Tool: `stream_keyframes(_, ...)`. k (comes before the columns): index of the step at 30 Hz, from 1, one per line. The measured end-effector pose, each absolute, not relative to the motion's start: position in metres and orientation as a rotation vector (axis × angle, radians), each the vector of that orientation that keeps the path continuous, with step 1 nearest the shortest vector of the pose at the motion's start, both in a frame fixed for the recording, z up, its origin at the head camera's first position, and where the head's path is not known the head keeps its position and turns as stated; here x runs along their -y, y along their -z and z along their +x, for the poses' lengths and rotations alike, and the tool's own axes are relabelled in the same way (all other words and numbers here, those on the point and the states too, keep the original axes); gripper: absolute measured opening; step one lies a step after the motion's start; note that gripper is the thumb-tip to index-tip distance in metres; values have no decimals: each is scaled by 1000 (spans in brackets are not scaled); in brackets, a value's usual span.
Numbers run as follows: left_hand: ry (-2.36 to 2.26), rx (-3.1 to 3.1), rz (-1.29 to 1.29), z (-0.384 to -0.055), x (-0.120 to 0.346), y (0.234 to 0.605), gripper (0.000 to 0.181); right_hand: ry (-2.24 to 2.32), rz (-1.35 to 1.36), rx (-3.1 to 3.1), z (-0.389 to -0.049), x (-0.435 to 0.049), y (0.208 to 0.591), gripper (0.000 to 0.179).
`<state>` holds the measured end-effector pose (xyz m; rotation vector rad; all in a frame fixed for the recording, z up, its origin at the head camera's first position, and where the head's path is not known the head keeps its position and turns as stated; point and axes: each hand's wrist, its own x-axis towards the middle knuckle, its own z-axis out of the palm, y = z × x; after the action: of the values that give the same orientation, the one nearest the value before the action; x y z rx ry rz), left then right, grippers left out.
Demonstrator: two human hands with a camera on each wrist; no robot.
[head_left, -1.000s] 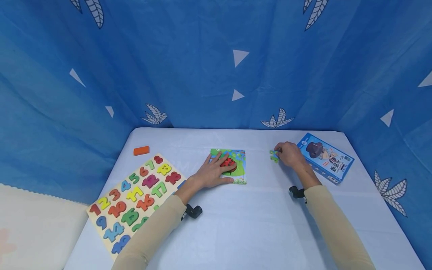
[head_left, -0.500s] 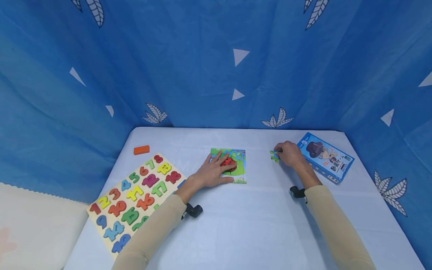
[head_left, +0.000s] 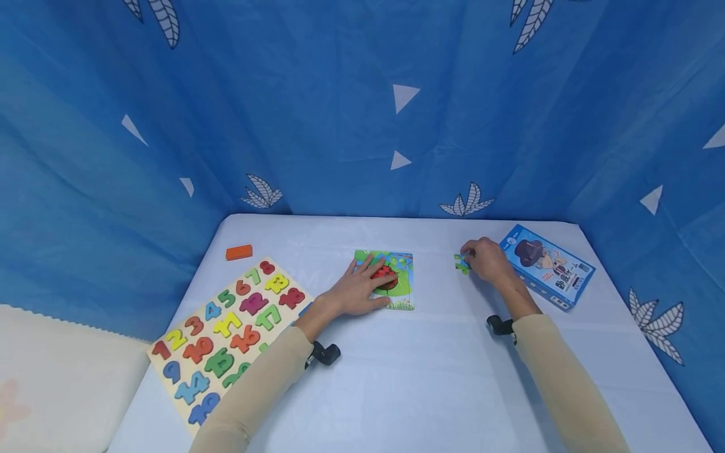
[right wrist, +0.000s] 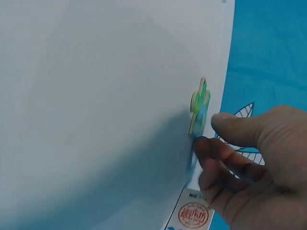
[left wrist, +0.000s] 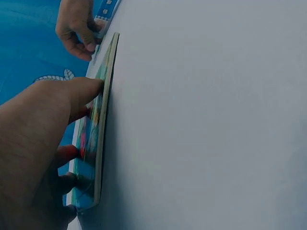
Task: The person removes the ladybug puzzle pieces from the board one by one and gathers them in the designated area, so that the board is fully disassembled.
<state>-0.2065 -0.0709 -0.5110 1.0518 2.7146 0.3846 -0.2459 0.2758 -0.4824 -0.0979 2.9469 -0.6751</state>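
My left hand (head_left: 358, 291) rests with spread fingers on a square ladybug picture puzzle (head_left: 403, 283); in the left wrist view the thumb and fingertips press on the face of its thin board (left wrist: 101, 139). Farther right, my right hand (head_left: 488, 259) has its fingertips at a small cluster of green and blue jigsaw pieces (head_left: 461, 264). In the right wrist view those pieces (right wrist: 199, 108) lie on the table just beyond the thumb and index finger. The fingers are loosely bent, a gap showing between thumb and index.
A wooden number board (head_left: 218, 340) lies at the left, partly under the left sleeve. Behind it is an orange block (head_left: 239, 252). A blue game box (head_left: 546, 264) stands right of my right hand. Blue curtains (head_left: 362, 107) hang around the table (head_left: 396, 390).
The jigsaw pieces have shifted very slightly to the right by the right fingertips. My left hand stays on the ladybug puzzle, and the view tilts a little.
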Motion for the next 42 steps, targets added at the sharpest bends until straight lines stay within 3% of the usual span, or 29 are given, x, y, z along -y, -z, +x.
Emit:
stream_keyframes(18, -322, -2744, 902, -207, 76, 507, 60, 1188, -268, -2729, -235, -200, 480, 26)
stream_keyframes(28, -220, -2756, 881, -204, 77, 510, 60, 1217, -360, -2624, -231, -160, 494, 34)
stream_keyframes(42, -210, -2739, 868, -205, 78, 510, 61, 1209, -298, -2674, -233, -144, 498, 35)
